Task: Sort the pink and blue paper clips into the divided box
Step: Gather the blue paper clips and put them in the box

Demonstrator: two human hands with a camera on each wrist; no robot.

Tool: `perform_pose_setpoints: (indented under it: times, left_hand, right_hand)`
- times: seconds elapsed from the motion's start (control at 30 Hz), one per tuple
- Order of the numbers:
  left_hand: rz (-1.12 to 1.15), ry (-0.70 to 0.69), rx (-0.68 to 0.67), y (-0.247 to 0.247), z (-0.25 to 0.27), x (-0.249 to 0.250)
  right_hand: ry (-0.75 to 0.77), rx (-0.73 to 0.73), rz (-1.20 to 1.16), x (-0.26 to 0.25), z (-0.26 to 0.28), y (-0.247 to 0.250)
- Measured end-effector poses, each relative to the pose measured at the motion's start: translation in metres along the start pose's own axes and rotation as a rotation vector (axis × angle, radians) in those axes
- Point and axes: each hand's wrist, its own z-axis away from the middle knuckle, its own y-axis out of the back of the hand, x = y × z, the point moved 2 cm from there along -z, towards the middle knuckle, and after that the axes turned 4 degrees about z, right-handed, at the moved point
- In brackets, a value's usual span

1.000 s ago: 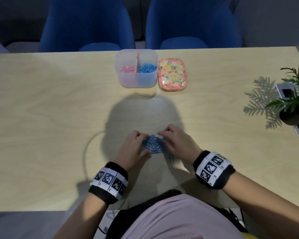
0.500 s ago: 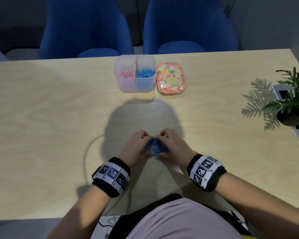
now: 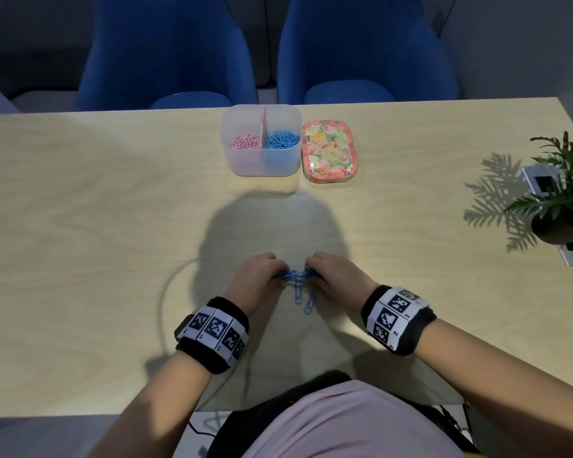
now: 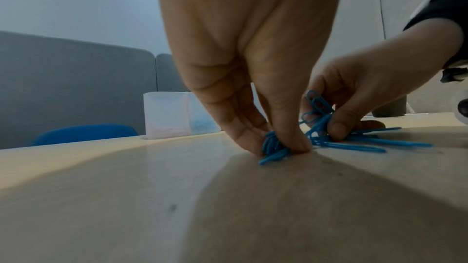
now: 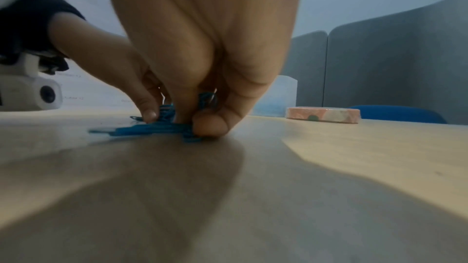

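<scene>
Both hands work at a small heap of blue paper clips (image 3: 296,280) that lies on the wooden counter (image 3: 96,226) at about 6 o'clock in the head view, close to the person's body. The left hand (image 3: 257,279) comes in from 7 o'clock with its fingers (image 4: 243,133) bent down and drawn narrow, the thumb pressing against them so that a bunch of the blue clips is pinched at the counter surface. The right hand (image 3: 336,277) comes in from 5 o'clock and likewise pinches blue clips between its curled fingers (image 5: 210,125) and thumb, with a few clips sticking up inside the grip. Two clips trail out of the heap toward 6 o'clock, flat on the counter between the wrists. Each wrist wears a black band with square black-and-white markers. The divided box (image 3: 262,160), translucent and open, stands well apart at 12 o'clock near the far edge, with pink paper clips (image 3: 245,142) in its left compartment and a further lot of blue ones in its right. Just beside the box at its 3 o'clock lies a floral tin (image 3: 329,152). A potted plant (image 3: 563,200) stands at 3 o'clock on the counter, and two blue chairs (image 3: 166,51) stand beyond the far edge.
</scene>
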Motion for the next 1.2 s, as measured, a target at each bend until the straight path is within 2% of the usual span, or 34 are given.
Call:
perform_pose_setpoints:
  times: [0.1, 0.27, 0.5, 0.63, 0.77, 0.9, 1.03, 1.1, 1.2]
  left_hand:
    - [0.038, -0.014, 0.042, 0.003, 0.002, -0.005]
    - [0.100, -0.005, 0.100, 0.005, 0.009, -0.015]
    - [0.203, 0.029, 0.198, 0.018, 0.013, -0.020]
    - [0.240, 0.031, 0.229, 0.032, 0.006, -0.018]
    - [0.263, 0.026, 0.276, 0.058, -0.016, -0.010]
    - [0.312, 0.042, 0.398, 0.093, -0.051, 0.002]
    - [0.314, 0.037, 0.482, 0.123, -0.099, 0.008]
    - [0.306, 0.095, 0.503, 0.136, -0.125, 0.006]
    - [0.289, 0.191, 0.454, 0.149, -0.156, 0.000]
  right_hand:
    - [-0.013, 0.008, -0.100, 0.006, -0.002, 0.008]
    - [-0.084, 0.217, -0.315, 0.015, -0.020, 0.062]
    - [-0.279, 0.451, -0.402, 0.027, -0.111, 0.148]
    - [-0.369, 0.418, -0.510, 0.021, -0.147, 0.165]
    - [-0.359, 0.396, -0.585, 0.012, -0.162, 0.165]
    - [-0.328, 0.477, -0.633, 0.011, -0.144, 0.164]
    - [-0.258, 0.555, -0.872, 0.011, -0.098, 0.149]
    - [-0.287, 0.545, -0.984, 0.015, -0.073, 0.137]
    - [-0.317, 0.524, -1.037, 0.024, -0.037, 0.124]
